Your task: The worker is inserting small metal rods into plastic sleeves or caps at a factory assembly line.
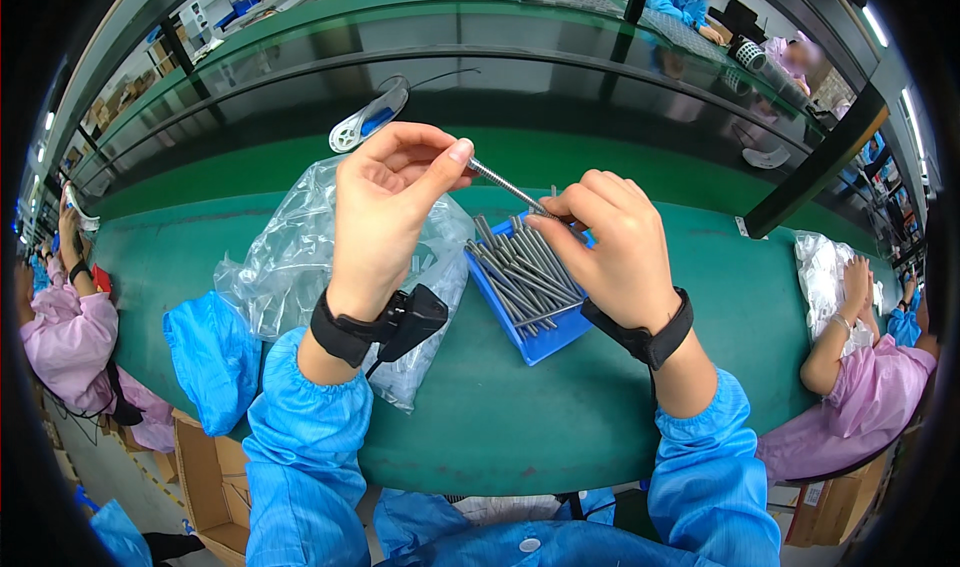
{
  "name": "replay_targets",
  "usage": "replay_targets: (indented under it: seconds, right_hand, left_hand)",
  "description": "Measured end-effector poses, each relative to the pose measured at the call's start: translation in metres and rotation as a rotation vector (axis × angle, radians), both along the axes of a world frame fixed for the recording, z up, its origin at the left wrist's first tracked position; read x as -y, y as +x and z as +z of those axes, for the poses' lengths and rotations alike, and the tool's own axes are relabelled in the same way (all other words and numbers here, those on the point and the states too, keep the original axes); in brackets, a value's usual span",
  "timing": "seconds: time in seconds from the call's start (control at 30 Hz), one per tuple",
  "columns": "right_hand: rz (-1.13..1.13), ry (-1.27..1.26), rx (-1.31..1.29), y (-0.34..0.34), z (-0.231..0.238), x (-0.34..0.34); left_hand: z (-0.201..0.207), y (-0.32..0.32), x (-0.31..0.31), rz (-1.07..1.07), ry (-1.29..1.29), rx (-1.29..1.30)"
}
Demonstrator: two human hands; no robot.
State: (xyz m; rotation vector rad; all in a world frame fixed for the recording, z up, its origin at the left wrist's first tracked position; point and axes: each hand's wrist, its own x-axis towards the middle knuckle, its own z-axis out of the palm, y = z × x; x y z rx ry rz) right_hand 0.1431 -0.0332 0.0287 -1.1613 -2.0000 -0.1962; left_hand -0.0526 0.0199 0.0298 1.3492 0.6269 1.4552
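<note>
A thin, ridged metal rod (507, 182), perhaps a long coil spring, slants between my two hands above the table. My left hand (395, 182) pinches its upper end between thumb and fingertips. At the lower end, the thumb and fingers of my right hand (605, 232) close on it, hiding its tip. Beneath my right hand sits a blue plastic bin (543, 349), filled with many similar grey metal rods (525, 272) lying roughly parallel. A clear plastic bag (285, 252) spreads behind and under my left forearm, with small pieces inside that I cannot make out.
Blue cloth (212, 357) lies left of the bag on the green table (480, 417). A white and blue strap-like item (370, 117) rests toward the back. A dark post (815, 162) stands far right. Co-workers in pink sleeves (870, 392) sit at both sides, one beside another plastic bag (825, 277).
</note>
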Motion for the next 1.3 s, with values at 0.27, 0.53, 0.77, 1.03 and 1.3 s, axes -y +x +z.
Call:
replay_targets:
  seconds: [0.27, 0.53, 0.77, 1.03, 1.3]
  right_hand:
    - [-0.012, -0.007, -0.047, -0.011, -0.004, 0.003]
    - [0.128, -0.213, -0.319, -0.013, -0.007, 0.006]
    - [0.157, -0.303, -0.412, -0.017, -0.008, 0.008]
    - [0.008, -0.096, -0.227, -0.020, -0.013, 0.006]
    - [0.061, -0.192, -0.354, -0.021, -0.013, 0.008]
  left_hand:
    - [-0.009, 0.010, 0.006, 0.069, 0.084, 0.084]
    - [-0.009, 0.011, 0.007, 0.038, 0.125, 0.116]
    - [-0.010, 0.011, 0.008, 0.015, 0.179, 0.069]
    - [-0.012, 0.022, 0.021, 0.051, 0.151, 0.119]
    - [-0.010, 0.019, 0.018, -0.002, 0.080, 0.125]
